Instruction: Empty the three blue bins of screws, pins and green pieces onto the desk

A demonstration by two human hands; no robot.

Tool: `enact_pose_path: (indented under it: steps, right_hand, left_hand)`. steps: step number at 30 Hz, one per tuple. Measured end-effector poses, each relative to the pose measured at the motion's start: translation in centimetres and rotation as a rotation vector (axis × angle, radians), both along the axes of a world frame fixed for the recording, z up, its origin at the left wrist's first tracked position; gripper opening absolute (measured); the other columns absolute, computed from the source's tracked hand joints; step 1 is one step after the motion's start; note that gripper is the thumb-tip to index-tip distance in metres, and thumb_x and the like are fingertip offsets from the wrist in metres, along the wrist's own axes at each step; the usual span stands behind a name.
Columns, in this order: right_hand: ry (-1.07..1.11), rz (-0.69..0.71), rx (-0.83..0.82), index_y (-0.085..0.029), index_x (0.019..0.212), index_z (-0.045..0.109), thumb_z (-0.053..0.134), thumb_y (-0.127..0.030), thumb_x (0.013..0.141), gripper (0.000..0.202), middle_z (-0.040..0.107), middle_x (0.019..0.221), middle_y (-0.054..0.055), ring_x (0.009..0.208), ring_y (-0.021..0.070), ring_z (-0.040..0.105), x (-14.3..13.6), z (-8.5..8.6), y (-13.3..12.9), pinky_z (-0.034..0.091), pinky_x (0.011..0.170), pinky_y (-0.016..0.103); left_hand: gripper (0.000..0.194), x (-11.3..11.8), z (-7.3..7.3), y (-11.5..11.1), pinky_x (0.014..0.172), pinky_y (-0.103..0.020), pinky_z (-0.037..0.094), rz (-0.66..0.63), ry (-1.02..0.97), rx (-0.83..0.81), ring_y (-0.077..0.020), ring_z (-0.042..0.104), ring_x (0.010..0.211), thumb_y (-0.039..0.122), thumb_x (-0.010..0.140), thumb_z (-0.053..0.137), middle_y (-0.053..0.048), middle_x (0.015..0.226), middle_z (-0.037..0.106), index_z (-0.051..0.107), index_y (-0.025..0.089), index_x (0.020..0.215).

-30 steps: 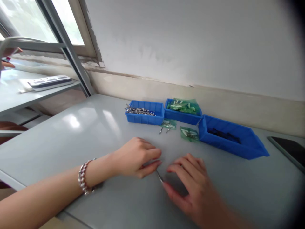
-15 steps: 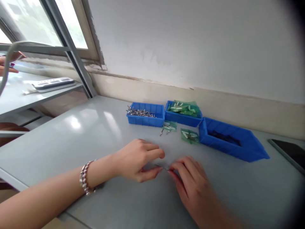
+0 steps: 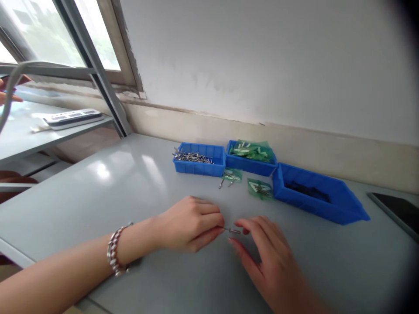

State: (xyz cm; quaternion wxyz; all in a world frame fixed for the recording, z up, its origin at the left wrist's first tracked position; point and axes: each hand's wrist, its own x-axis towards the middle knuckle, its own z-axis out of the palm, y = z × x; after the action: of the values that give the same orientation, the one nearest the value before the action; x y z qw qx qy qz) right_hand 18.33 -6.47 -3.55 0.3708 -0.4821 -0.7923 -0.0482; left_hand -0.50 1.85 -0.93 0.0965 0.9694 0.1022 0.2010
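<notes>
My left hand [image 3: 196, 223] pinches a small metal bolt [image 3: 234, 230] by its thin shank, between thumb and fingers. The bolt's thicker, sleeve-like end points right, low over the grey table. My right hand [image 3: 265, 250] is just beside that end, thumb and index finger spread around it without gripping. Beyond the hands lie two small green bags, the left bag [image 3: 233, 175] with metal parts sticking out and the right bag [image 3: 260, 189] with white and metal pieces inside. A blue bin [image 3: 199, 169] behind them holds many similar metal pieces.
A second blue bin [image 3: 251, 165] is filled with green bags. The third blue bin [image 3: 322, 210] contains dark pieces. A phone-like dark slab [image 3: 397, 213] lies at the right edge. On the neighbouring table are a power strip [image 3: 73, 119] and another person's hand [image 3: 9, 97].
My left fingers have closed on the bolt's shank. My right fingers have let go of the bolt and spread apart, exposing its thicker end.
</notes>
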Motion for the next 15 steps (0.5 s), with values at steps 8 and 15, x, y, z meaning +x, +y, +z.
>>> enact_pose_path:
  steps: [8, 15]
  right_hand:
    - [0.176, 0.088, -0.108, -0.020, 0.081, 0.055, 0.049, -0.015, 0.087, 0.010, 0.057, 0.069, 0.001, 0.066, 0.0183, 0.053, -0.02, 0.39, -0.19, 0.043, 0.063, 0.033]
    - [0.156, 0.089, -0.089, -0.020, 0.082, 0.057, 0.047, -0.011, 0.086, 0.013, 0.060, 0.069, 0.000, 0.066, 0.0178, 0.053, -0.45, 0.72, -0.13, 0.042, 0.068, 0.035]
  left_hand:
    - [0.017, 0.09, 0.18, -0.23, 0.058, -0.026, 0.039, -0.011, -0.025, -0.026, -0.0137, 0.049, 0.065, 0.018, 0.090, 0.038, -0.005, 0.071, 0.056, 0.051, 0.013, 0.081]
    - [0.020, 0.29, 0.25, -0.73, 0.063, -0.026, 0.043, -0.008, 0.041, -0.009, -0.0150, 0.054, 0.074, 0.019, 0.091, 0.034, -0.007, 0.085, 0.058, 0.052, 0.012, 0.090]
